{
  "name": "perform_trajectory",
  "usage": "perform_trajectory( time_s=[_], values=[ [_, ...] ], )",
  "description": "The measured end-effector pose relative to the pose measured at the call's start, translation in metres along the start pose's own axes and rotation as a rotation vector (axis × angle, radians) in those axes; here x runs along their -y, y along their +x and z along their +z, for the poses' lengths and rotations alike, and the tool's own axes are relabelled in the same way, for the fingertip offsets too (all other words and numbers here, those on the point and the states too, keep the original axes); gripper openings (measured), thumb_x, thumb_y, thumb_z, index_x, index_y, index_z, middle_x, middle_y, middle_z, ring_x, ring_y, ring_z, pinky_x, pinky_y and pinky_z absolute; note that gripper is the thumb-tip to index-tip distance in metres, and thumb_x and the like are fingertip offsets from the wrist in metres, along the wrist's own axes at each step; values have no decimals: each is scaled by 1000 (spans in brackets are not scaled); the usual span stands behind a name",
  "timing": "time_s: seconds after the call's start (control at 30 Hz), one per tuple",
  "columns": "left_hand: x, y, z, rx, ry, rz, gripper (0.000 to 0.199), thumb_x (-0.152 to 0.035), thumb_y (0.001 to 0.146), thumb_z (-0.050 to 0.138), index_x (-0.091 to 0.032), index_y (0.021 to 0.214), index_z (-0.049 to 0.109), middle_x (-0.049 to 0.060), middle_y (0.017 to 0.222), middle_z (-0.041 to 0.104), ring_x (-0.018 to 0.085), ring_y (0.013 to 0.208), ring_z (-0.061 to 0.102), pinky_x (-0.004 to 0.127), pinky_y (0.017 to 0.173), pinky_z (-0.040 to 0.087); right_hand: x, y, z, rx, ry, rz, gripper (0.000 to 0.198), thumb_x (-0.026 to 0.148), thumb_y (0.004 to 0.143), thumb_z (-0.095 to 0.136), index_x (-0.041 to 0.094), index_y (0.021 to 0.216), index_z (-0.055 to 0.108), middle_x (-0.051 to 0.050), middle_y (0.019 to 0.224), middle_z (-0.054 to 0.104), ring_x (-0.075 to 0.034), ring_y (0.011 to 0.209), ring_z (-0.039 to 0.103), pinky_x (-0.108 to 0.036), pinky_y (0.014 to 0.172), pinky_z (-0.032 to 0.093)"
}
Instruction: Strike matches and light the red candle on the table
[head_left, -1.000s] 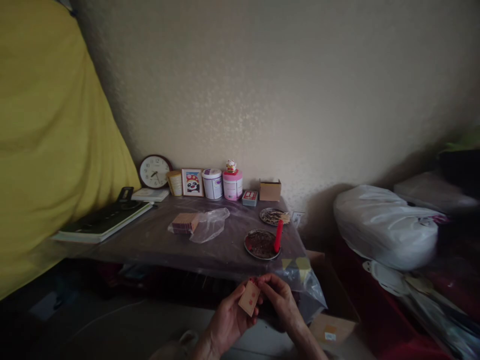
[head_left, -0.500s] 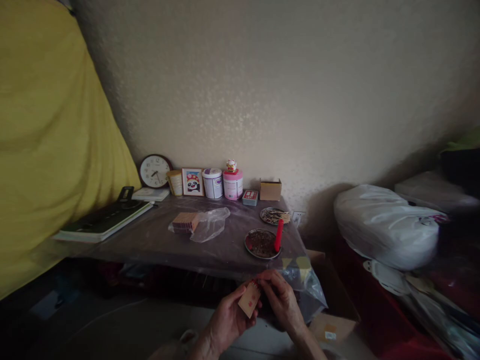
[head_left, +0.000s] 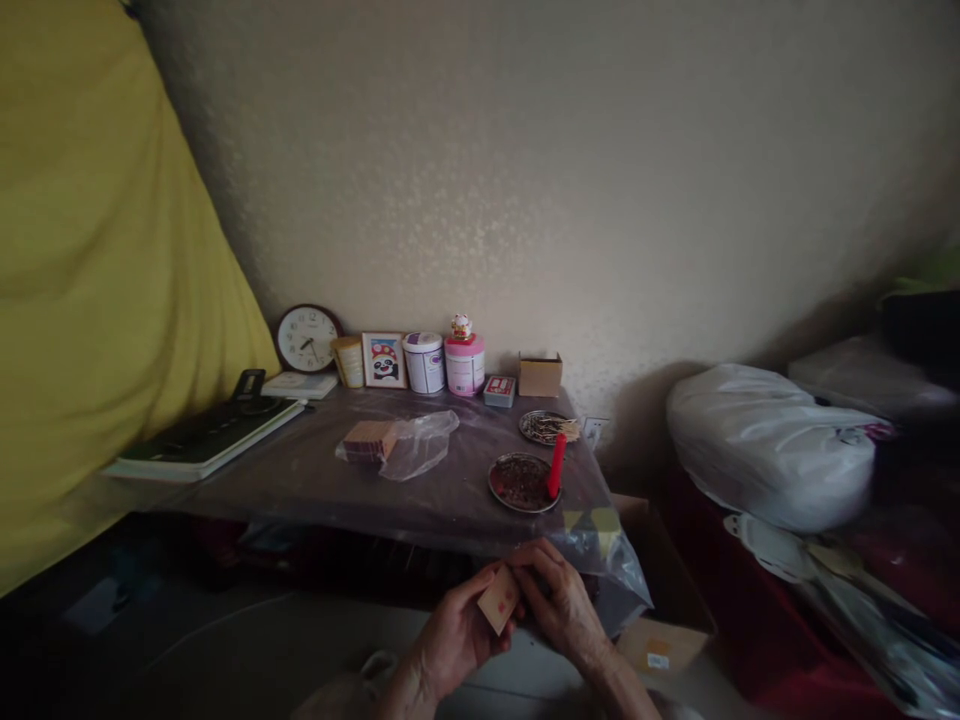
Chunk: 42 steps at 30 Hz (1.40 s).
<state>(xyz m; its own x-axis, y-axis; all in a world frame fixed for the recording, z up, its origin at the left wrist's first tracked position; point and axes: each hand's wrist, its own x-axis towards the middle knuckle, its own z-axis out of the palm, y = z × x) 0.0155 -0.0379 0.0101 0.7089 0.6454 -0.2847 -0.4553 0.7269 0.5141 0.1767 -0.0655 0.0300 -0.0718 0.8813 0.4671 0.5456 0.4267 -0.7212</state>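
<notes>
My left hand (head_left: 466, 622) is closed around a small tan matchbox (head_left: 499, 602) with red marks on its face, just in front of the table edge. Curled over the upper end of this box is my right hand (head_left: 555, 592). Its fingers touch the box and cover that end, so anything pinched there is hidden. Beyond my hands, a red candle (head_left: 556, 468) leans on the right side of a round metal plate (head_left: 521, 508) with a dark, dirty surface.
A stack of small boxes (head_left: 367, 441) lies by a clear plastic bag (head_left: 420, 445). Another plate (head_left: 525, 430) holds several thin sticks (head_left: 559, 430). Clock (head_left: 307, 338), picture frame (head_left: 385, 361), tins (head_left: 465, 370) and an open carton (head_left: 540, 376) line the wall. White bag (head_left: 765, 440) at right.
My right fingers have closed down over the matchbox's upper end. The red match heads seen there before are now out of sight. My left hand stays around the box.
</notes>
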Motion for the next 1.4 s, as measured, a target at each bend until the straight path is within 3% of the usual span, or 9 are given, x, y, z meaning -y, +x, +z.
perform_trajectory(
  time_s=[0.57,0.83,1.13,1.27,1.4],
  values=[
    [-2,0,-7,-15,4,-48,34,-35,82,52,-16,109,54,8,70,67,12,52,59,21,50,38,2,-1,-2,69,-17,32,17,22,88,48,20,89,65,-3,84,64,-15,76,61,-25,70,47],
    [-2,2,-9,-15,-28,-74,30,-35,82,49,-13,99,57,10,69,66,13,52,58,22,49,38,-1,-1,-1,102,3,40,14,17,88,50,20,92,64,-2,86,66,-14,80,62,-22,74,45],
    [-7,2,-8,-12,-50,-91,33,-36,82,49,-10,99,59,11,71,66,13,52,58,22,50,38,4,0,-3,81,27,117,22,26,92,46,19,89,66,-2,83,67,-14,76,62,-22,71,46],
    [-7,1,-8,-20,-55,-71,31,-36,82,49,-11,98,59,10,70,66,13,52,57,22,50,38,5,1,-5,97,75,122,16,22,87,52,19,94,66,-4,90,69,-16,84,64,-24,77,47],
    [-6,1,-9,-20,-49,-62,32,-36,81,50,-11,99,58,10,71,66,12,53,57,22,50,38,3,1,-4,76,70,135,13,19,84,56,20,88,68,-3,88,70,-16,82,65,-24,75,48]
  ],
)
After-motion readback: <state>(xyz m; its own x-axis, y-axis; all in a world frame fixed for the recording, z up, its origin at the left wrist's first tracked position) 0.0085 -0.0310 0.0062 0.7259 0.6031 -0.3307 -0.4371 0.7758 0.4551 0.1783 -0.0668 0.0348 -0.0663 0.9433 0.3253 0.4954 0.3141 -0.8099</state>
